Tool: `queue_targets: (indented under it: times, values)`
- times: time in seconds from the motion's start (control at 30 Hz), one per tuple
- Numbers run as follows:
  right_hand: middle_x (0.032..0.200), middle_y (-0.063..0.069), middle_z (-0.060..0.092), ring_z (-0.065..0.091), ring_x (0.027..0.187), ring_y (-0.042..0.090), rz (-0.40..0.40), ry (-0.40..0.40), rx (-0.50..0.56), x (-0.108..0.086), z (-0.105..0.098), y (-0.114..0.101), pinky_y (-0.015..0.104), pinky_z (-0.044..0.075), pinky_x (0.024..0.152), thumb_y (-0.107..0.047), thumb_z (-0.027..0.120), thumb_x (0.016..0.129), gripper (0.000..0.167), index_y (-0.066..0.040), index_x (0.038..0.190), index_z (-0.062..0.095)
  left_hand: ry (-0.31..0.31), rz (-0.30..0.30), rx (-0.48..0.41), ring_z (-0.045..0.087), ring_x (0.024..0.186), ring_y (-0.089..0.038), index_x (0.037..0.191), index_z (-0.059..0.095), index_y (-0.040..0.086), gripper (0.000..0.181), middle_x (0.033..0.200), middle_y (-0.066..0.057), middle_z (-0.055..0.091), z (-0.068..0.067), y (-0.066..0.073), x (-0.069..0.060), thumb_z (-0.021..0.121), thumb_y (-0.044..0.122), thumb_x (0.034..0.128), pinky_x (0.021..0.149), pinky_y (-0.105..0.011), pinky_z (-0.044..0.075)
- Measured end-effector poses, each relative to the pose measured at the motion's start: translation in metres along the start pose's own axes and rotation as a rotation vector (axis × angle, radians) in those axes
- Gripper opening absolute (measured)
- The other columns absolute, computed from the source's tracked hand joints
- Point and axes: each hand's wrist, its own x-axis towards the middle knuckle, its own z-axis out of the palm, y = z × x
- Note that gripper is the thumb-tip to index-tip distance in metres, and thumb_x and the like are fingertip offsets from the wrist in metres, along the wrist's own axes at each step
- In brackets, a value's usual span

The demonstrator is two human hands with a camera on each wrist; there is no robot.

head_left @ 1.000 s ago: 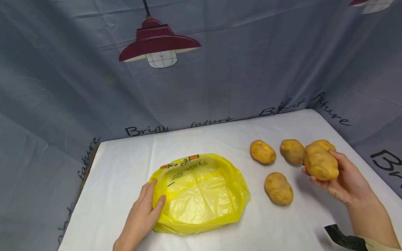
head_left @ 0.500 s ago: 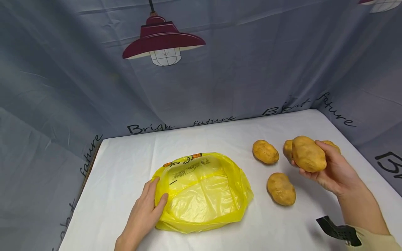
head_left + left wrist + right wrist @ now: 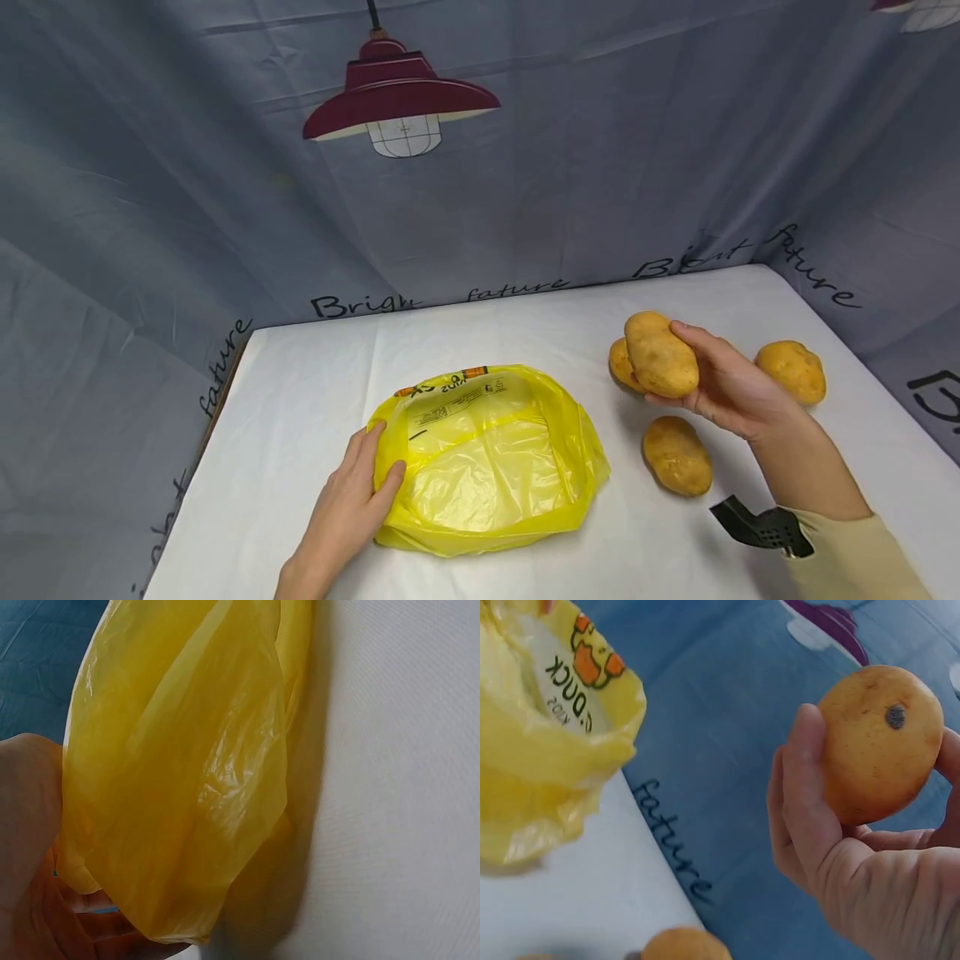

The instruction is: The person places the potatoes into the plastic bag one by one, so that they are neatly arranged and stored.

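An open yellow plastic bag (image 3: 480, 467) lies on the white table, its mouth facing up with nothing visible inside. At its left side my left hand (image 3: 345, 500) holds the rim; the left wrist view shows the film between thumb and fingers (image 3: 97, 930). Raised above the table, to the right of the bag, my right hand (image 3: 735, 383) grips a potato (image 3: 660, 354). A dark spot marks this potato (image 3: 881, 742) in the right wrist view. Behind it, one potato (image 3: 621, 367) is partly covered. Another potato (image 3: 677, 456) lies nearer me.
Farther right rests a potato (image 3: 791, 371), beyond my right wrist. Grey cloth (image 3: 540, 167) with printed lamps and lettering hangs behind and beside the white table (image 3: 315, 375). A black strap (image 3: 761, 527) sits at my right sleeve.
My right hand has carried the potato leftward toward the bag, uncovering the far-right potato and covering others behind it. My left hand stays at the bag's rim. The view shifts slightly.
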Motion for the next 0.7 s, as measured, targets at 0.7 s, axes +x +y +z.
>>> queue_targets:
  times: [0.7]
  values:
    - [0.122, 0.017, 0.054, 0.066, 0.098, 0.025, 0.104, -0.001, -0.395, 0.054, 0.061, -0.004, 0.044, 0.057, 0.084, -0.025, 0.049, 0.107, 0.047, 0.000, 0.142, 0.031, -0.005, 0.001, 0.022, 0.056, 0.121, -0.043, 0.155, 0.035, 0.006, 0.064, 0.152, -0.016, 0.040, -0.001, 0.000, 0.000, 0.058, 0.035, 0.1025, 0.097, -0.058, 0.046]
